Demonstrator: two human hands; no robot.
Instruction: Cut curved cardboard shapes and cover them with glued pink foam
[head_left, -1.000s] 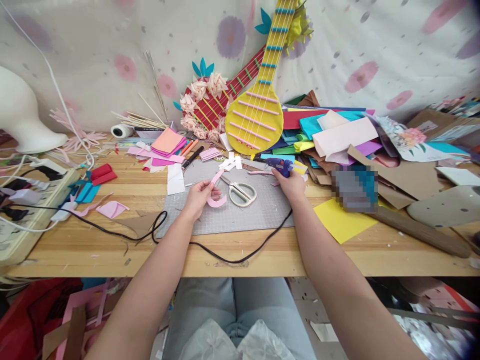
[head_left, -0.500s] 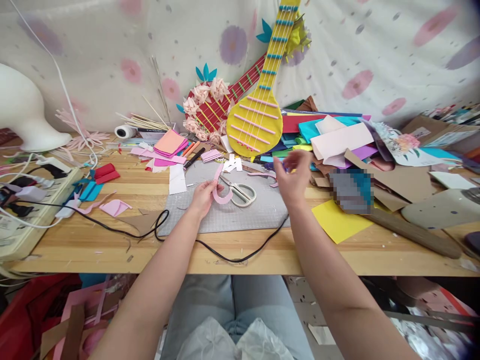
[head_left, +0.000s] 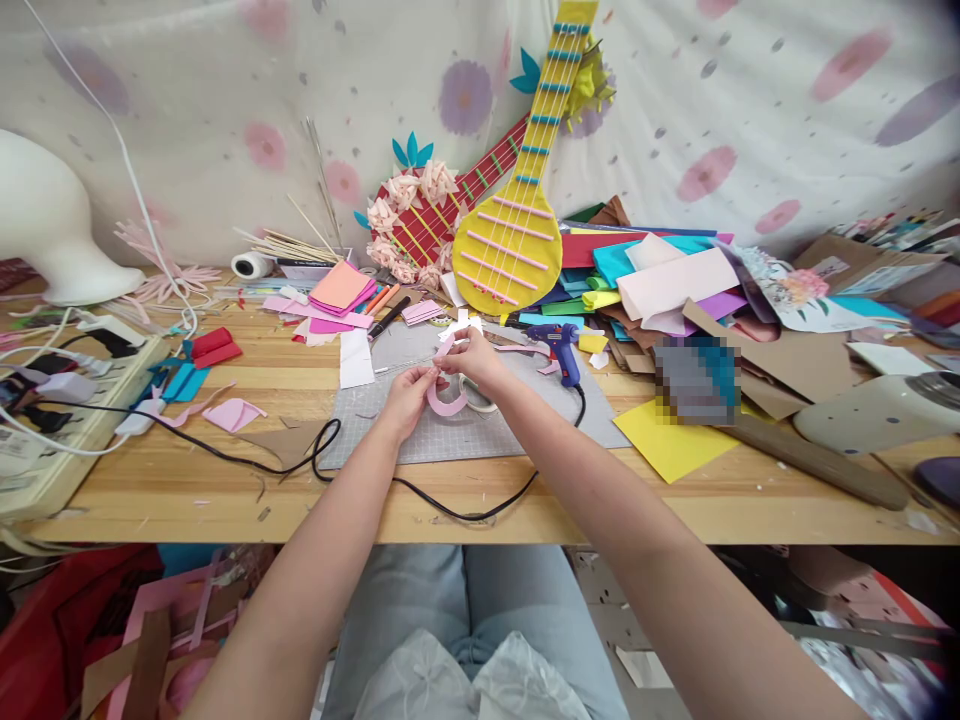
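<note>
A curled pink strip (head_left: 448,404), paper or thin foam, hangs from my fingers above the grey cutting mat (head_left: 442,445). My left hand (head_left: 409,402) pinches it near its middle. Close beside, my right hand (head_left: 480,358) is closed on its upper part, with the fingertips of both hands nearly touching. Behind my right hand lie scissors (head_left: 484,400), mostly hidden, with a pale handle showing. A blue glue gun (head_left: 559,345) rests on the mat to the right, its black cord (head_left: 480,519) looping along the table's front.
Yellow (head_left: 510,250) and red (head_left: 420,215) craft lutes lean against the floral curtain. Coloured sheets (head_left: 675,275) pile up at the right, near a yellow sheet (head_left: 671,440). A power strip (head_left: 90,420) stands left. Pink squares (head_left: 341,290) and a white piece (head_left: 355,358) lie by the mat.
My right hand has moved left from over the glue gun to the pink strip and closed on it. The glue gun now shows fully. My left hand keeps its hold.
</note>
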